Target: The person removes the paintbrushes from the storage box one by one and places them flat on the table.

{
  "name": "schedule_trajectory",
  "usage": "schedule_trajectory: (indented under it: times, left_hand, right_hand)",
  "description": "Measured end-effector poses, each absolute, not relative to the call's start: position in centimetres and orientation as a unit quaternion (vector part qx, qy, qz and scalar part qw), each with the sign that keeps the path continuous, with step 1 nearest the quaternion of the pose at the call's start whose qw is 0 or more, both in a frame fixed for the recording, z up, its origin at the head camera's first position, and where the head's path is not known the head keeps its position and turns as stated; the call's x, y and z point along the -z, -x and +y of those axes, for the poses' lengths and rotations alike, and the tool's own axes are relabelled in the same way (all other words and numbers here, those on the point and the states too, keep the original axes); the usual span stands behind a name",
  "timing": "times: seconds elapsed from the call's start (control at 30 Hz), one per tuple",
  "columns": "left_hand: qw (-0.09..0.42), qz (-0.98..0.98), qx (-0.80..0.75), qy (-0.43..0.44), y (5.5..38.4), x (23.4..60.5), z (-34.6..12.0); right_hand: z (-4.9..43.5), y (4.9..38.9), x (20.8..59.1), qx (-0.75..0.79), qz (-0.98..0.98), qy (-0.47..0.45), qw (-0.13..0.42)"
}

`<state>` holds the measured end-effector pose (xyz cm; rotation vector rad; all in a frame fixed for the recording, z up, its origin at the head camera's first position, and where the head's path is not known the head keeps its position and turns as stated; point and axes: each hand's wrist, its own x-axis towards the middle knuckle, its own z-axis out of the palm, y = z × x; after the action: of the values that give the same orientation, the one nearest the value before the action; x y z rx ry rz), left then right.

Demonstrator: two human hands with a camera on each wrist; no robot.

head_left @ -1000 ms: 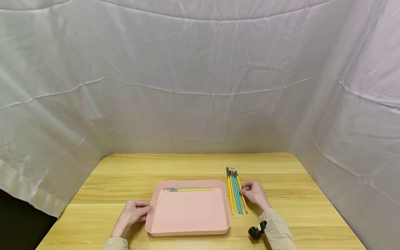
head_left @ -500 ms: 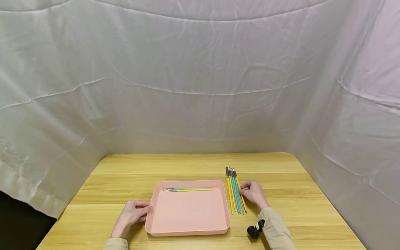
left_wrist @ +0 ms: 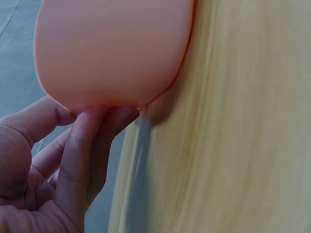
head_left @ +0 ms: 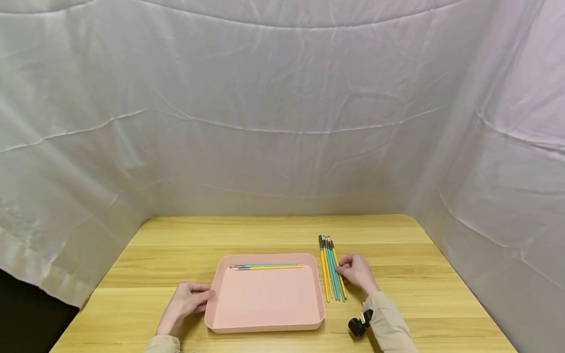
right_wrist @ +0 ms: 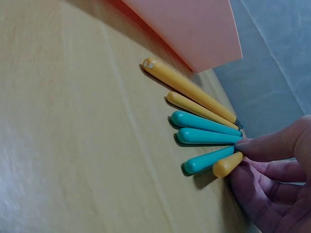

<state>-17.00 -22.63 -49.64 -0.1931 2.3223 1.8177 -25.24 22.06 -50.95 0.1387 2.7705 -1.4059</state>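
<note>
A shallow pink tray [head_left: 265, 304] lies on the table, with a few thin yellow and teal paintbrushes [head_left: 273, 267] along its far side. My left hand [head_left: 187, 301] grips the tray's left wall between thumb and fingers, as the left wrist view shows close up. To the right of the tray, yellow and teal paintbrushes [head_left: 332, 274] lie side by side, bristles pointing away. My right hand [head_left: 358, 274] pinches the rightmost yellow paintbrush [right_wrist: 227, 166] by its handle. In the right wrist view this handle end is slightly over a teal paintbrush [right_wrist: 206, 161].
A wooden table [head_left: 419, 304] bears everything. Grey-white cloth [head_left: 282, 137] hangs behind it and at both sides. A black device [head_left: 359, 324] is strapped at my right wrist, just above the table.
My right hand has shifted very slightly left with the rightmost yellow paintbrush. My left hand and the tray stay where they were.
</note>
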Motion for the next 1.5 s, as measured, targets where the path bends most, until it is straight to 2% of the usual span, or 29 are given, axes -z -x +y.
schedule_trajectory:
  times: [0.73,1.5]
  left_hand:
    - [0.09,0.784,-0.61,0.075,17.08,49.59,-22.42]
    - [0.088,0.786,-0.605,0.091,17.02,49.7,-22.36]
  right_hand:
    - [22.07,25.27,51.23,0.468,0.882,-0.052,0.025]
    - [22.02,25.23,51.76,0.497,0.866,-0.05,0.002]
